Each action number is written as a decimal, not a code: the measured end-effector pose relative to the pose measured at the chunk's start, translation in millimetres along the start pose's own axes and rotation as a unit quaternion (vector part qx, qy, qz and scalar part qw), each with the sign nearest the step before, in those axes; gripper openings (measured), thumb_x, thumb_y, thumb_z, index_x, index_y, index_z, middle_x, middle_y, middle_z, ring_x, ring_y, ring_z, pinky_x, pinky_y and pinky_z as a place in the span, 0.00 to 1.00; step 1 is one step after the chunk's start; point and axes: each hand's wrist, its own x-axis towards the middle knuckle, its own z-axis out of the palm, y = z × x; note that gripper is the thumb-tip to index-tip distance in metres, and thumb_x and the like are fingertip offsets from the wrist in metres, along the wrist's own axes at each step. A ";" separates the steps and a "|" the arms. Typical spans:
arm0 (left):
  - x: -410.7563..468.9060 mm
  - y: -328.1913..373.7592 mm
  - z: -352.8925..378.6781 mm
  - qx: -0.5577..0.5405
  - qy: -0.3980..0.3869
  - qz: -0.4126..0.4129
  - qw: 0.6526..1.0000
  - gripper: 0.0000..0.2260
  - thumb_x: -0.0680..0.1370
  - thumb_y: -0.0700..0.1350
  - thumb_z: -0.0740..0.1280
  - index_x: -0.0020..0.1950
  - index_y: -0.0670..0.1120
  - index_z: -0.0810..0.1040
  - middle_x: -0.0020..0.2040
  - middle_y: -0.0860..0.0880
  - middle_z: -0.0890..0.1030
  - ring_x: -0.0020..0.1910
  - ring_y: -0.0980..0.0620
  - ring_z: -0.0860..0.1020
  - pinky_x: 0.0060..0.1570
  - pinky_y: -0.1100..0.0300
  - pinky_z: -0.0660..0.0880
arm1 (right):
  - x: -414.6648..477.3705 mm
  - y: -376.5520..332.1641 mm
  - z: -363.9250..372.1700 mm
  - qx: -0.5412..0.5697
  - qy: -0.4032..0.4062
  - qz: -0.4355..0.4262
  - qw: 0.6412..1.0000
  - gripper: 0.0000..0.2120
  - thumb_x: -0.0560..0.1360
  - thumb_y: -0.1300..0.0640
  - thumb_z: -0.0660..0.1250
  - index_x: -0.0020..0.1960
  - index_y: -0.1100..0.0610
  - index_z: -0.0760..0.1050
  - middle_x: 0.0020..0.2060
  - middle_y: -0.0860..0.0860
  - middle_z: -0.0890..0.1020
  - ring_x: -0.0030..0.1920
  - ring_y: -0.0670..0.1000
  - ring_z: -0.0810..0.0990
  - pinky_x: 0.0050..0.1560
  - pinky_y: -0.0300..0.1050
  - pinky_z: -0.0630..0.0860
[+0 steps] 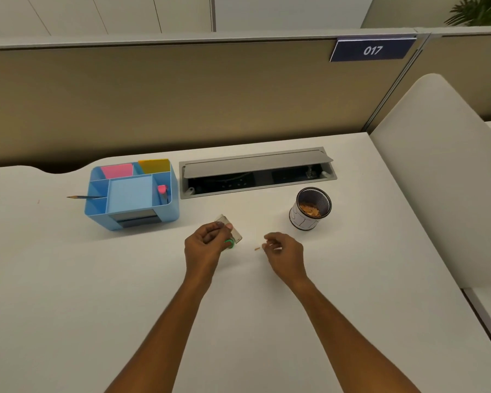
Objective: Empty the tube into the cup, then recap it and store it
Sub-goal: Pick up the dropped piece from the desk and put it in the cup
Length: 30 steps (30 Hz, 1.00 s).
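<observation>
recapping looks like the step in hand. the left hand [207,241] is curled around a small clear tube [229,226] held just above the desk [125,293], with a green cap [229,243] at its near end (whether seated or only resting there cannot be told). the right hand [281,249] hovers beside it, fingers loosely pinched on nothing visible, near a small brown stray piece [256,249] on the desk. the mesh cup [312,207] already holds brown bits. to do this well, the person should steady the tube, press the cap square, drop the stray piece into the cup, then carry the tube to the blue organizer [131,194].
</observation>
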 end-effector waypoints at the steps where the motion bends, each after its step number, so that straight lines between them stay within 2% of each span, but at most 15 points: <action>1: 0.3 -1.2 -4.3 0.000 0.003 -0.003 1.000 0.09 0.74 0.42 0.77 0.52 0.48 0.84 0.55 0.42 0.86 0.53 0.43 0.86 0.54 0.47 0.84 | -1.2 6.4 3.6 -0.037 -0.015 -0.011 0.999 0.09 0.74 0.65 0.73 0.54 0.60 0.83 0.47 0.56 0.85 0.47 0.54 0.83 0.51 0.45 0.81; 4: -1.1 -4.9 -14.4 0.008 0.001 0.001 1.000 0.11 0.73 0.42 0.77 0.55 0.43 0.85 0.54 0.39 0.87 0.53 0.42 0.86 0.53 0.46 0.84 | -0.9 16.4 12.9 -0.116 -0.055 -0.048 0.991 0.10 0.75 0.64 0.71 0.57 0.60 0.82 0.49 0.57 0.83 0.50 0.57 0.81 0.54 0.52 0.79; 6: -2.2 -7.0 -18.6 0.017 0.001 0.001 1.000 0.13 0.73 0.42 0.78 0.56 0.43 0.84 0.54 0.40 0.87 0.53 0.43 0.86 0.52 0.47 0.85 | 3.3 16.1 16.9 -0.150 -0.067 -0.065 0.984 0.10 0.77 0.62 0.70 0.57 0.60 0.82 0.49 0.56 0.82 0.52 0.56 0.79 0.54 0.49 0.77; 9: -2.0 -9.0 -23.9 0.020 0.006 0.003 1.000 0.12 0.73 0.43 0.78 0.56 0.43 0.84 0.53 0.40 0.87 0.52 0.44 0.87 0.51 0.48 0.85 | 9.3 13.1 20.1 -0.207 -0.087 -0.097 0.969 0.07 0.79 0.63 0.66 0.53 0.62 0.82 0.47 0.58 0.80 0.50 0.57 0.77 0.48 0.44 0.71; 12: -2.1 -9.7 -28.7 0.018 0.005 0.011 1.000 0.09 0.73 0.43 0.79 0.52 0.46 0.85 0.50 0.42 0.88 0.48 0.47 0.88 0.47 0.53 0.86 | 9.5 10.8 20.0 -0.257 -0.093 -0.135 0.953 0.07 0.79 0.66 0.62 0.49 0.64 0.80 0.45 0.59 0.79 0.48 0.59 0.76 0.46 0.48 0.71; 18: -1.3 -11.0 -35.0 0.037 0.019 0.016 0.999 0.12 0.72 0.44 0.79 0.54 0.44 0.85 0.49 0.43 0.88 0.48 0.47 0.87 0.48 0.51 0.85 | 4.2 7.6 22.5 -0.428 -0.110 -0.185 0.878 0.09 0.76 0.70 0.59 0.52 0.60 0.73 0.48 0.56 0.76 0.47 0.57 0.75 0.43 0.49 0.70; 20: -0.9 -11.4 -36.0 0.041 0.023 0.015 0.999 0.13 0.72 0.43 0.79 0.54 0.43 0.85 0.49 0.44 0.88 0.49 0.47 0.87 0.48 0.50 0.85 | 5.3 6.0 22.2 -0.442 -0.124 -0.181 0.870 0.11 0.75 0.70 0.58 0.53 0.60 0.72 0.50 0.57 0.76 0.49 0.58 0.75 0.43 0.49 0.70; 22: -0.4 -12.0 -36.6 0.041 0.024 0.014 0.999 0.13 0.72 0.43 0.79 0.55 0.42 0.85 0.49 0.44 0.88 0.49 0.46 0.87 0.48 0.50 0.85 | 7.5 4.6 20.0 -0.419 -0.128 -0.158 0.885 0.12 0.74 0.71 0.57 0.54 0.61 0.72 0.51 0.57 0.76 0.50 0.58 0.74 0.45 0.50 0.72; 24: -0.5 -12.3 -37.3 0.043 0.024 0.014 0.999 0.14 0.72 0.43 0.79 0.55 0.42 0.85 0.50 0.43 0.88 0.49 0.46 0.87 0.49 0.50 0.85 | 9.9 -0.4 12.1 -0.338 -0.121 -0.128 0.925 0.12 0.74 0.72 0.56 0.53 0.61 0.72 0.51 0.58 0.75 0.50 0.58 0.74 0.48 0.51 0.74; 26: -0.9 -11.5 -37.4 0.046 0.023 0.014 0.999 0.14 0.72 0.44 0.79 0.56 0.41 0.85 0.50 0.42 0.88 0.49 0.46 0.87 0.49 0.49 0.85 | 13.1 -9.5 -0.1 -0.258 -0.092 -0.133 0.952 0.11 0.74 0.73 0.56 0.50 0.61 0.71 0.48 0.57 0.74 0.47 0.58 0.73 0.47 0.53 0.74; 30: 0.8 -13.9 -37.5 0.051 0.023 0.013 0.998 0.14 0.72 0.44 0.79 0.55 0.42 0.85 0.50 0.43 0.88 0.48 0.47 0.87 0.50 0.48 0.85 | 25.1 -35.6 -35.4 -0.178 0.014 -0.186 0.966 0.07 0.79 0.69 0.57 0.47 0.59 0.70 0.45 0.55 0.72 0.42 0.53 0.70 0.41 0.51 0.71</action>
